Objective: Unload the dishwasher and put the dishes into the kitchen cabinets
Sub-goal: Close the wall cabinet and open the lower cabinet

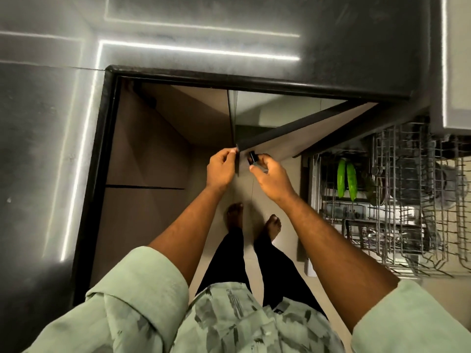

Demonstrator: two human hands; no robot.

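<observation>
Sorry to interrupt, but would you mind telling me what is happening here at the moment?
A person stands at the dark counter. Below it, their left hand pinches the edge of the left cabinet door, and their right hand holds the small black handle of the right cabinet door. Beside them the dishwasher stands open, racks pulled out, with two green items and other dishes inside.

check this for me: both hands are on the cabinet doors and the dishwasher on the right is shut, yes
No: the head view shows the dishwasher open, its racks pulled out with green dishes inside. The left hand and right hand are on the cabinet doors, as you said.
</observation>
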